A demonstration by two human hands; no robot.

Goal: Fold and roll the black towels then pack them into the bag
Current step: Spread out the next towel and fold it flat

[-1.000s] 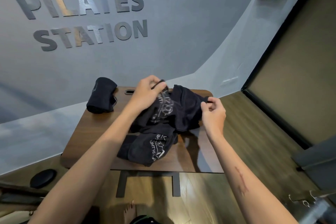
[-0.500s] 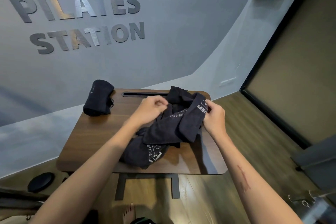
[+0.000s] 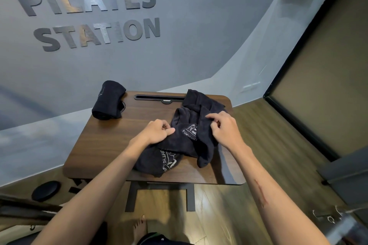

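A person is working a crumpled black towel (image 3: 191, 135) on a small wooden table (image 3: 119, 145), the left hand (image 3: 157, 132) pinching the cloth's near-left edge while the right hand (image 3: 225, 131) is gripping a fold at its right. A second ago the towel was being held up off the surface; now it is being lowered and is lying bunched on the tabletop — a sign the flattening is only beginning, with folding and rolling not yet done. A second dark towel (image 3: 159, 163), printed in white, is lying beneath it at the near edge. One rolled towel (image 3: 108, 100) is already sitting at the far-left corner, overhanging slightly. No bag is showing in the view. The heap is crowding the table's right half, a tail nearing the right rim — bare wood to the left is offering room to spread the cloth.
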